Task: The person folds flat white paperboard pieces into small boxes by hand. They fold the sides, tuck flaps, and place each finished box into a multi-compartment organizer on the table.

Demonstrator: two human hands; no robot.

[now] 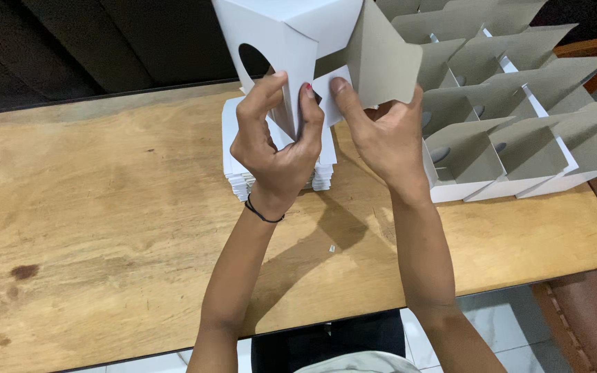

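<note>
Here I see the wooden bench (105, 207) filling most of the view, with a row of folded boxes (513, 145) standing open-flapped at its far right, presumably parked there out of the way. Nearer the middle sits a stack of flat white blanks (243, 176), within easy reach. Above it the white box (291, 41) is held up off the bench; my left hand (274, 148) pinches its lower corner edge, while my right hand (385, 138) presses thumb against a grey flap (381, 55), both grips clamped on card
</note>
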